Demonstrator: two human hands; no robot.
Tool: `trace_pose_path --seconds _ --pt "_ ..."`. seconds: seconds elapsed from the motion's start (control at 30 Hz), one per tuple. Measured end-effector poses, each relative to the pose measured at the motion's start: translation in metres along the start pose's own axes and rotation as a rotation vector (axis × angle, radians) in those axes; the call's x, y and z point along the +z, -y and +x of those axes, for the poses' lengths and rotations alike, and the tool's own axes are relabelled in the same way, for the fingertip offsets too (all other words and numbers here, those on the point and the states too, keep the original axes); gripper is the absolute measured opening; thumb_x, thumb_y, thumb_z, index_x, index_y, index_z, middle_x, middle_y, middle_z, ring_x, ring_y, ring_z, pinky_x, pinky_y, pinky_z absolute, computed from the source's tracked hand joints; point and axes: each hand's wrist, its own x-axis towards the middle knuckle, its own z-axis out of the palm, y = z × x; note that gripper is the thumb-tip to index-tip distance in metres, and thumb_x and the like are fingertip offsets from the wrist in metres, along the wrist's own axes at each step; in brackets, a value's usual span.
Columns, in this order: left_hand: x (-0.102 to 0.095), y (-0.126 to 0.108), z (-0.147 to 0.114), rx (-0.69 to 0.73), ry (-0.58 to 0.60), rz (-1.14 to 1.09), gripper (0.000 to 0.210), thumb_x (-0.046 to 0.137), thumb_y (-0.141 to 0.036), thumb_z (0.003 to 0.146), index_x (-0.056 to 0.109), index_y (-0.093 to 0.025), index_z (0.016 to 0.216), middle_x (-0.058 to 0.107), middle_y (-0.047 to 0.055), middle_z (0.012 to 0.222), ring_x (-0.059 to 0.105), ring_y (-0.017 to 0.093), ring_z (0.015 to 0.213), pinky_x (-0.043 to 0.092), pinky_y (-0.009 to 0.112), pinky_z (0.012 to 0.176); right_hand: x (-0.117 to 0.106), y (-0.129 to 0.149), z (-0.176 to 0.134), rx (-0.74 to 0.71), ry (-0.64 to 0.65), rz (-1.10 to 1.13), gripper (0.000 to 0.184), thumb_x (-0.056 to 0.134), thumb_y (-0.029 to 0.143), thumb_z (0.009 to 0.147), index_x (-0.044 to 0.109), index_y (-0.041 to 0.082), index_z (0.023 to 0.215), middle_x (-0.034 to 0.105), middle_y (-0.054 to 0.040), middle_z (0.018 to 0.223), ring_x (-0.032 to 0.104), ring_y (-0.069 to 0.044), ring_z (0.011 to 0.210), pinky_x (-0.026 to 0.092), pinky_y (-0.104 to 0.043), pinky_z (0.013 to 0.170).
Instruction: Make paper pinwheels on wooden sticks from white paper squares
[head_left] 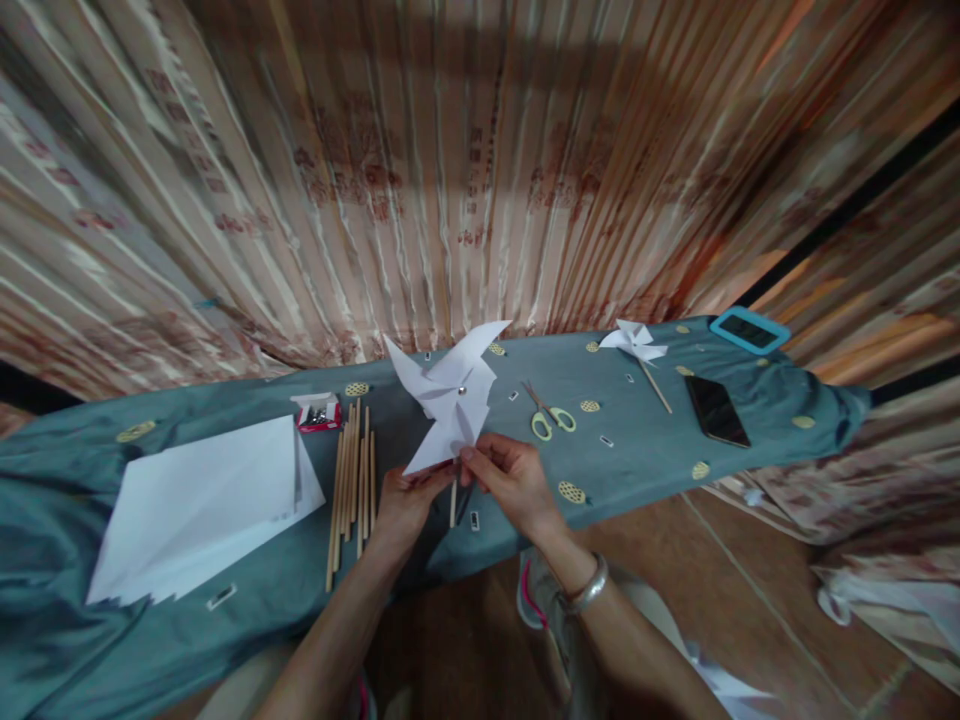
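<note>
A white paper pinwheel [450,385] with a round metal pin at its centre is held up over the cloth-covered table. My left hand [405,505] grips it from below left, the fingers partly hidden behind the paper. With thumb and forefinger pressed together, my right hand [510,475] pinches the lower edge of the same pinwheel. A wooden stick [453,503] points down from under the paper between my hands; its upper end is hidden. Left of my left hand lie several loose wooden sticks [347,470].
White paper sheets [210,500] are stacked at left, near a small red box of pins [319,413]. Scissors [551,415], another pinwheel on a stick [636,342], a dark phone [716,410] and a blue-framed device [750,330] lie at right. A curtain [472,180] hangs behind.
</note>
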Motion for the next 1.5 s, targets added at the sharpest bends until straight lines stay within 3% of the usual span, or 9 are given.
trace_pose_path --seconds 0.17,0.33,0.43,0.63,0.73,0.93,1.17,1.3,1.5 --pt "-0.002 -0.003 0.0 -0.004 0.024 0.027 0.027 0.081 -0.04 0.052 0.077 -0.018 0.068 0.076 0.006 0.073 0.069 0.026 0.082 0.05 0.037 0.086 -0.004 0.006 -0.003 -0.042 0.147 -0.04 0.041 0.065 0.06 0.074 0.064 0.02 0.065 0.063 0.0018 0.052 0.051 -0.009 0.047 0.041 -0.022 0.048" --pt "-0.002 0.001 0.0 -0.029 -0.047 -0.017 0.029 0.084 -0.032 0.048 0.078 -0.019 0.073 0.077 0.008 0.081 0.07 0.026 0.084 0.051 0.039 0.09 -0.033 0.002 0.011 -0.087 -0.196 -0.059 0.036 0.067 0.055 0.073 0.065 0.019 0.071 0.061 0.0022 0.051 0.049 -0.01 0.045 0.04 -0.024 0.048" --pt "-0.002 0.003 0.0 -0.036 -0.036 -0.027 0.028 0.084 -0.032 0.048 0.078 -0.02 0.072 0.077 0.007 0.08 0.071 0.027 0.086 0.051 0.04 0.091 -0.047 -0.004 0.018 -0.157 -0.385 -0.141 0.031 0.067 0.044 0.075 0.068 0.019 0.094 0.068 -0.0007 0.065 0.058 -0.014 0.058 0.045 -0.027 0.058" --pt "0.0 0.002 -0.002 -0.044 -0.006 -0.022 0.029 0.086 -0.034 0.047 0.078 -0.02 0.071 0.077 0.008 0.081 0.071 0.028 0.088 0.05 0.042 0.092 -0.057 -0.011 0.025 -0.289 -0.408 -0.402 0.032 0.064 0.038 0.08 0.069 0.022 0.106 0.064 -0.0098 0.126 0.062 -0.022 0.102 0.049 -0.037 0.085" --pt "0.0 0.003 -0.002 -0.052 0.001 -0.015 0.028 0.085 -0.034 0.047 0.078 -0.02 0.07 0.077 0.007 0.08 0.071 0.028 0.088 0.051 0.041 0.092 -0.057 -0.014 0.031 -0.286 -0.311 -0.364 0.026 0.063 0.038 0.08 0.072 0.023 0.1 0.069 -0.0074 0.117 0.06 -0.024 0.111 0.048 -0.038 0.09" --pt "-0.001 0.002 -0.001 -0.045 -0.006 -0.029 0.03 0.085 -0.034 0.048 0.078 -0.02 0.074 0.078 0.007 0.085 0.071 0.027 0.089 0.051 0.039 0.092 -0.049 -0.019 0.035 -0.139 -0.262 -0.137 0.023 0.07 0.043 0.069 0.073 0.021 0.077 0.073 -0.0036 0.089 0.063 -0.018 0.078 0.049 -0.032 0.075" --pt "-0.003 0.003 0.002 -0.037 -0.024 -0.026 0.032 0.085 -0.036 0.047 0.078 -0.02 0.074 0.077 0.008 0.086 0.071 0.027 0.09 0.05 0.04 0.093 -0.031 -0.003 0.021 -0.019 -0.107 0.008 0.038 0.074 0.05 0.065 0.058 0.017 0.052 0.052 0.0032 0.058 0.043 -0.01 0.058 0.036 -0.024 0.057" --pt "-0.002 0.003 0.001 -0.029 -0.034 -0.013 0.031 0.085 -0.034 0.049 0.078 -0.02 0.075 0.077 0.007 0.086 0.07 0.026 0.088 0.051 0.04 0.092 -0.024 0.0 0.015 0.032 -0.075 0.064 0.041 0.079 0.049 0.06 0.055 0.018 0.05 0.043 0.0051 0.053 0.039 -0.009 0.056 0.033 -0.024 0.056" --pt "0.0 0.004 0.002 0.008 0.004 -0.042 0.03 0.085 -0.035 0.049 0.078 -0.019 0.073 0.077 0.006 0.079 0.069 0.026 0.086 0.051 0.038 0.089 -0.017 -0.015 0.014 0.051 -0.017 0.048 0.038 0.074 0.051 0.065 0.06 0.018 0.053 0.055 0.0021 0.057 0.047 -0.011 0.057 0.038 -0.026 0.058"
